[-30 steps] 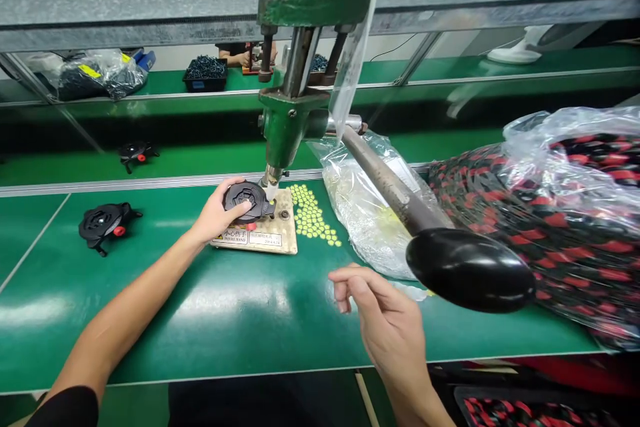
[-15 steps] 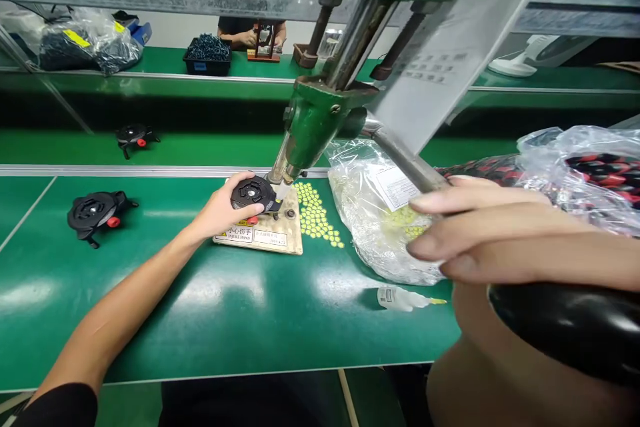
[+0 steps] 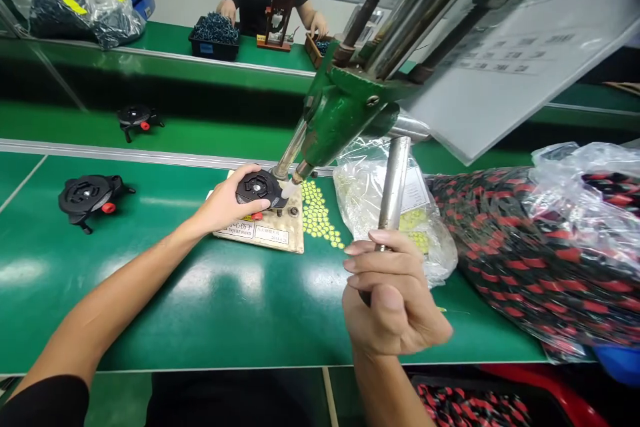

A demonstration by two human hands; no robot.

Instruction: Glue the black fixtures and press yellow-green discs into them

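My left hand (image 3: 225, 207) grips a round black part (image 3: 257, 188) with a red knob, on the pale base plate (image 3: 280, 240) of a green hand press (image 3: 335, 113). The press's tip meets the part's right edge. My right hand (image 3: 395, 293) is wrapped round the lower end of the metal lever (image 3: 395, 180), which points down toward me. Several small yellow-green discs (image 3: 317, 213) lie right of the base plate. Behind the lever rests a clear bag (image 3: 350, 180) with more discs inside.
Two similar black parts stand at left, one on the bench (image 3: 85, 197), one on the ledge (image 3: 135, 115). A large bag of red and black pieces (image 3: 545, 260) fills the right. Across, a person's hands (image 3: 319, 23) are near a tray and a small press.
My right hand has swung the lever down and to the left. The press's tip remains at the part in my left hand. The other person's hands have moved apart toward the containers.
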